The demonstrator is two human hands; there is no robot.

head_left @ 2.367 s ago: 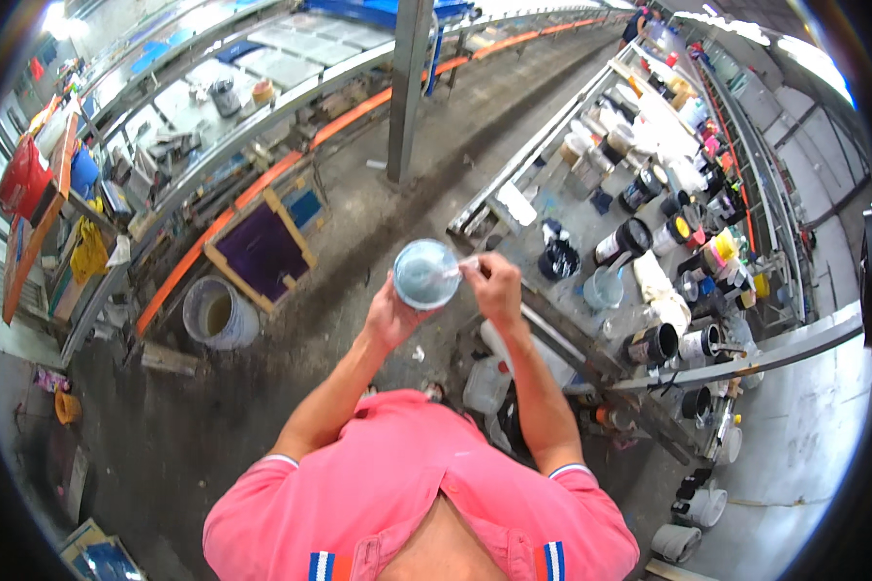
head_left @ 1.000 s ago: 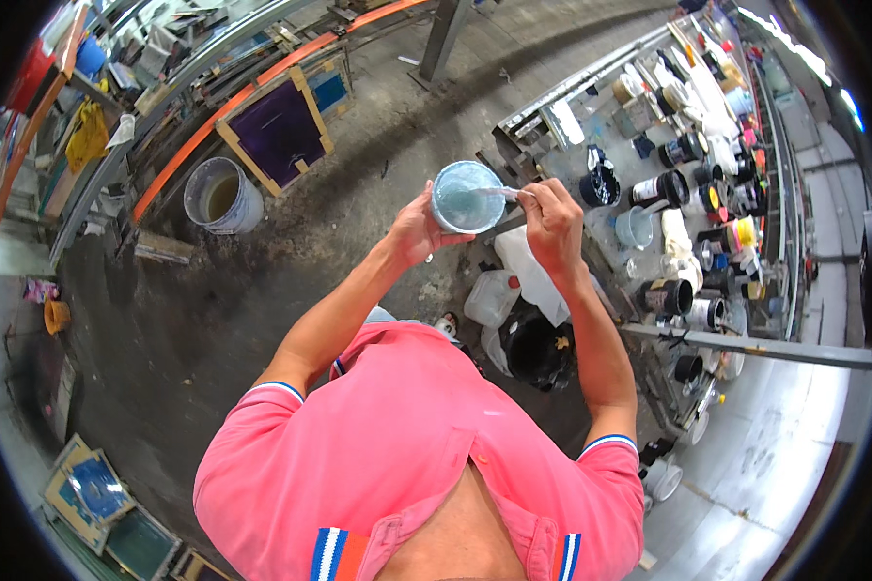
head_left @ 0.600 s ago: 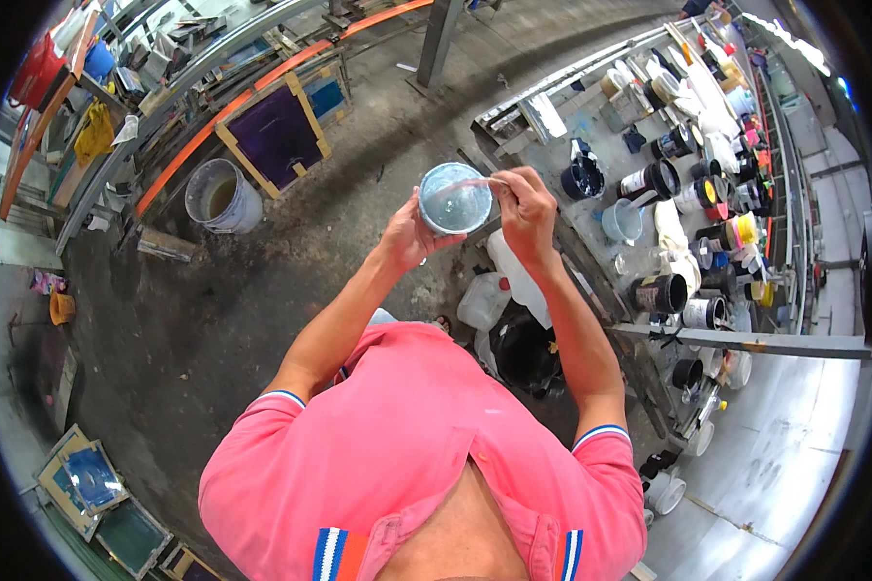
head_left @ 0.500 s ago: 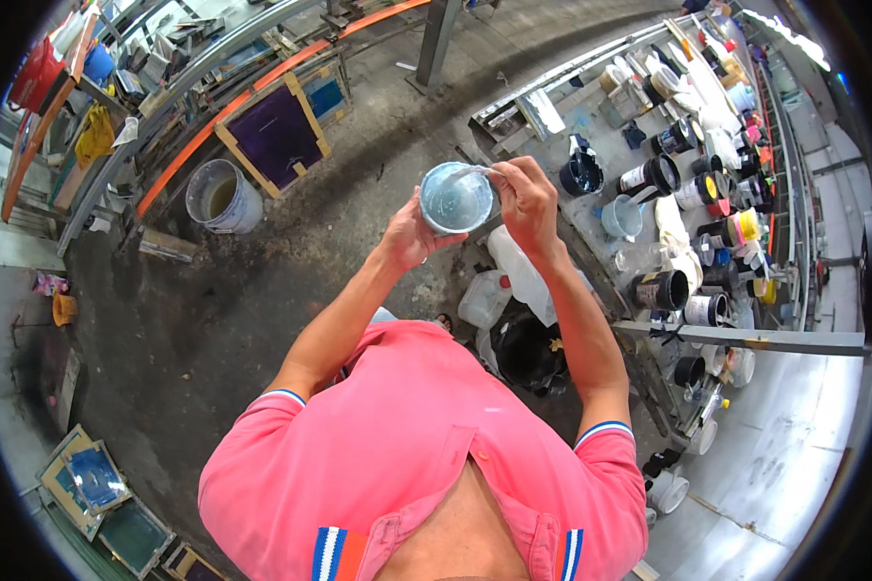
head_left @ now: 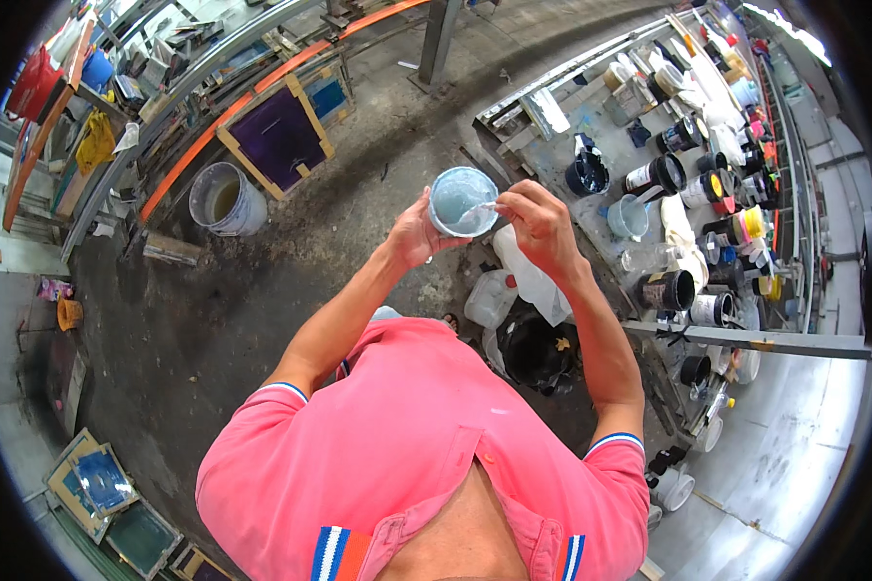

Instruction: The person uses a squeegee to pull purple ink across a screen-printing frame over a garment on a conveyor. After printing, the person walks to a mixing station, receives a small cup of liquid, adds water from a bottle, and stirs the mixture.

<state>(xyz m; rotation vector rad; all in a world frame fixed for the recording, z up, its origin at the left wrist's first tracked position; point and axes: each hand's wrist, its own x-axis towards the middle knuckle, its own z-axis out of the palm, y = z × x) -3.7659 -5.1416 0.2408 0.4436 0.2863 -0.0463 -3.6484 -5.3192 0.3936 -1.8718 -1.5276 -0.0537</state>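
A pale, translucent plastic tub [head_left: 452, 186] rests in my left hand [head_left: 415, 233], whose fingers wrap round its side and base. It leans so that its open mouth faces up toward me, with whitish residue on the inner wall. My right hand [head_left: 543, 228], at the right of the rim, pinches a thin whitish stirrer [head_left: 482, 208]. The stirrer reaches over the rim into the tub; whether its end is a spoon or a flat blade is too blurred to tell.
To the right, a long workbench [head_left: 552, 155] bears black ink pots [head_left: 656, 176], a clear tub with a stick [head_left: 628, 219] and several bottles. Below stand a white jug [head_left: 490, 298] and a black-lined bin [head_left: 541, 351]. A bucket [head_left: 228, 198] and framed screens [head_left: 276, 137] are at left.
My right hand has moved slightly right and down, and the stirrer now dips lower along the tub's right side. My left hand and the tub have shifted a little to the right.
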